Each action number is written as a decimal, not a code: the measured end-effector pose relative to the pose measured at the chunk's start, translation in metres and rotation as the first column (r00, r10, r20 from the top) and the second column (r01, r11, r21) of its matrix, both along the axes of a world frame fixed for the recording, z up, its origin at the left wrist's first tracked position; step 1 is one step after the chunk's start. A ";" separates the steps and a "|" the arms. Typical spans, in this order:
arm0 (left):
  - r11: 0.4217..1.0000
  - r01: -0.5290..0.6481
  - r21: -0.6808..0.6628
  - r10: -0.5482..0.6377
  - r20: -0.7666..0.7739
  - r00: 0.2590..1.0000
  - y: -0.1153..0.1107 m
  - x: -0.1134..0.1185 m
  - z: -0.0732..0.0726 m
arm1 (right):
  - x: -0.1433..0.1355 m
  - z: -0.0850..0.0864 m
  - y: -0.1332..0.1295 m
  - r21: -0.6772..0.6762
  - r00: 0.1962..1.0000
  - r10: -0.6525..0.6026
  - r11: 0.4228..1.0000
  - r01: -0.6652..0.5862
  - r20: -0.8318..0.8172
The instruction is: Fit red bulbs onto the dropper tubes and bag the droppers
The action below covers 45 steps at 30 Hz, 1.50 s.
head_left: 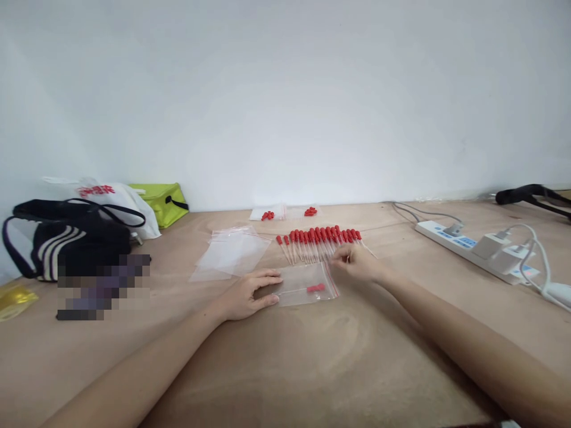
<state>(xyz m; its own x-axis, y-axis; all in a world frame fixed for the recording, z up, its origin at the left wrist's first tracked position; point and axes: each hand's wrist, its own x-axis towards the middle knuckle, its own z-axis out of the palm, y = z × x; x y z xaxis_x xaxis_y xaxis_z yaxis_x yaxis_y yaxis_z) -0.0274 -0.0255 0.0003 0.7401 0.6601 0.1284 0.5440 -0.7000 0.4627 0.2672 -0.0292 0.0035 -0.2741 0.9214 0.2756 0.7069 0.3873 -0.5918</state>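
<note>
A clear zip bag (294,291) lies flat at the middle of the table, with red-tipped pieces (316,288) inside near its right end. My left hand (252,294) rests on the bag's left end, fingers apart. Just beyond the bag's red-lined opening, my right hand (354,261) has its thumb and fingertips pinched together; whatever is between them is too small to make out. Behind the bag, a row of droppers with red bulbs (323,236) lies side by side, their thin clear stems pointing toward me, close to my right fingertips.
Empty clear bags (232,252) are stacked left of the droppers. Two bags with red pieces (267,216) lie near the wall. A power strip (468,249) with plugs and cables is at right. A black bag (80,238) and a green box (163,202) stand at left.
</note>
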 end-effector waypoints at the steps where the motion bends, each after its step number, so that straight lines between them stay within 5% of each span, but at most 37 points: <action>1: 1.000 0.001 0.000 -0.001 -0.001 1.000 0.000 0.001 0.000 | 0.000 0.003 0.008 0.022 0.995 -0.097 0.995 0.097 0.006; 9: 1.000 0.011 -0.002 -0.011 -0.021 1.000 0.003 0.004 -0.001 | -0.055 0.012 0.059 0.033 0.849 -0.453 0.886 0.462 0.274; 14: 1.000 0.009 -0.002 -0.009 -0.008 1.000 0.002 0.002 -0.001 | -0.078 0.014 0.068 -0.015 0.819 -0.474 0.863 0.505 0.325; 19: 1.000 0.003 -0.002 -0.003 -0.019 1.000 0.002 0.002 -0.001 | -0.071 0.023 0.066 0.007 0.832 -0.465 0.874 0.486 0.302; 26: 1.000 0.008 0.000 -0.008 -0.020 1.000 0.002 0.002 -0.002 | -0.016 0.018 0.030 0.114 0.911 -0.344 0.920 0.376 -0.228; 31: 1.000 -0.002 0.005 0.002 -0.018 1.000 0.002 0.003 -0.002 | 0.005 -0.006 0.001 0.081 0.685 -0.312 0.875 0.477 -0.659; 39: 1.000 0.013 0.021 -0.013 -0.007 1.000 0.000 0.004 0.001 | -0.018 -0.021 -0.013 -0.205 0.507 -0.324 0.939 0.277 -0.799; 45: 1.000 -0.012 0.016 0.012 -0.009 1.000 -0.003 0.005 0.003 | -0.032 -0.022 -0.021 -0.388 0.408 -0.390 0.917 0.091 -0.826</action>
<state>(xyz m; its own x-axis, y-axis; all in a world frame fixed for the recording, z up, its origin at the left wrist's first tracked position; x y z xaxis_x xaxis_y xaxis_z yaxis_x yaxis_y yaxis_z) -0.0221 -0.0281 0.0035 0.7331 0.6671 0.1326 0.5566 -0.7005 0.4467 0.2350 -0.0497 -0.0182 0.2226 0.9748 -0.0182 -0.2143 0.0307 -0.9763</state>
